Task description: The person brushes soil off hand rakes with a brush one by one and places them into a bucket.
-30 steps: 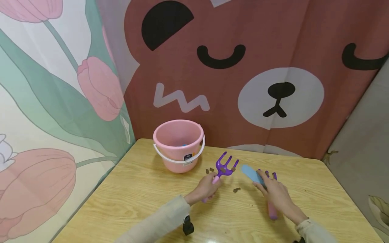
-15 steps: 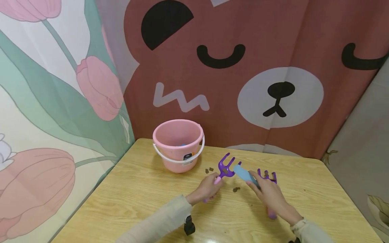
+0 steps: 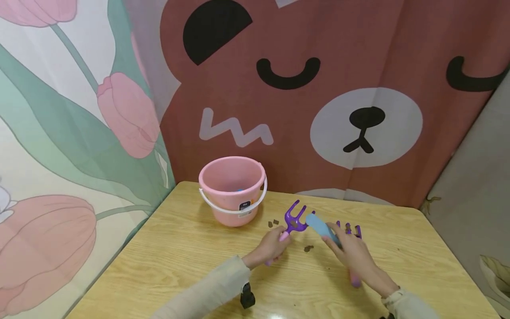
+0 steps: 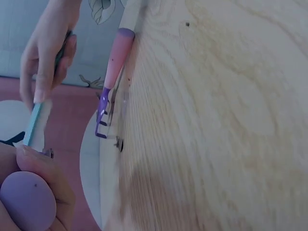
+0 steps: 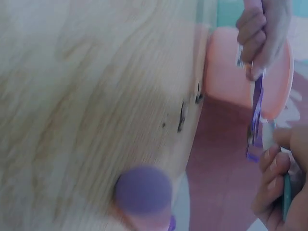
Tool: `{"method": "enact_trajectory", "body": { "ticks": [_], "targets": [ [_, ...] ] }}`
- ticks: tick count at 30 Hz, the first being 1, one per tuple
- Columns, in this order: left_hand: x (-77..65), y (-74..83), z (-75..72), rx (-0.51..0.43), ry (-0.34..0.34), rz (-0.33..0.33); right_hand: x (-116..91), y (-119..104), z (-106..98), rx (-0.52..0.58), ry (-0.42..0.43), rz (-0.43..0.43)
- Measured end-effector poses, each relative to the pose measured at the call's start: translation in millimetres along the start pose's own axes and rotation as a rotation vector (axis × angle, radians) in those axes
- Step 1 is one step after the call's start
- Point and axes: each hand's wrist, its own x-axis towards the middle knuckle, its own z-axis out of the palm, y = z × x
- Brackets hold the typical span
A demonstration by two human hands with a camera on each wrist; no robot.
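Backdrop (image 3: 255, 173): printed cloth, brown sleeping bear, behind everything. Bench (image 3: 187, 266): wood-grain top, bearing the goods. Bucket (image 3: 223, 201): pink, white handle, upright at the bench's far left side; something small and blue (image 3: 240, 190) inside, too little of it showing to name. Rake (image 4: 118, 57): purple tines, pink handle, lying on the bench by the right forearm, brown bits on its tines. Fork (image 3: 292, 228): purple, three tines, pink handle, raised above the bench right of the bucket, brown smear on its head; judged light, stiff and smooth plastic, hard to break, best taken by the handle near the neck, since the tines may be dirty. Left grip (image 3: 273, 245): fingers wrapped round the fork's handle. Right grip (image 3: 354, 252): grasping a brush, thumb along one side. Brush (image 3: 321, 227): pale blue (a white underside shows in the left wrist view, perhaps bristles), likely light, with a soft working face if so; best pinched at the end away from the fork. A second ago it stood apart from the fork; now its tip overlaps the rightmost tine in the head view, contact uncertain, hiding where a brown piece sat. Crumbs: brown, one clump (image 3: 309, 248) in front of the fork, two pieces (image 3: 273, 223) beside the bucket, placed as before.
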Motion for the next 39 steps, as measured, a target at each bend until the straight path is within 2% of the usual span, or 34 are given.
{"method": "enact_trajectory", "body": {
  "ticks": [3, 8, 12, 18, 25, 33, 39],
  "targets": [
    [0.1, -0.3, 0.9, -0.012, -0.011, 0.005, 2.2, -4.4, 4.8, 0.007, -0.008, -0.038],
    [-1.0, -2.0, -0.2, 0.001, -0.001, -0.001, 2.3, -0.1, 8.0, -0.032, -0.003, 0.01],
    [-3.1, -3.6, -1.9, 0.009, 0.001, -0.011, 3.5, 6.6, 5.6, -0.075, 0.004, 0.007],
    [-3.8, -3.2, -5.4, 0.029, 0.015, -0.011, -1.0, 11.9, -2.1, -0.113, 0.041, 0.091],
    [-2.1, 0.3, -3.8, -0.001, -0.015, -0.004, -0.3, -0.1, 4.5, -0.021, 0.038, -0.051],
    [-3.4, -2.1, -1.9, 0.017, -0.015, -0.024, -1.9, 1.2, 6.9, -0.057, 0.026, 0.011],
    [-3.8, -3.8, -1.4, -0.004, -0.015, -0.01, -4.3, 8.6, 2.5, -0.123, 0.009, 0.065]
  ]
}}
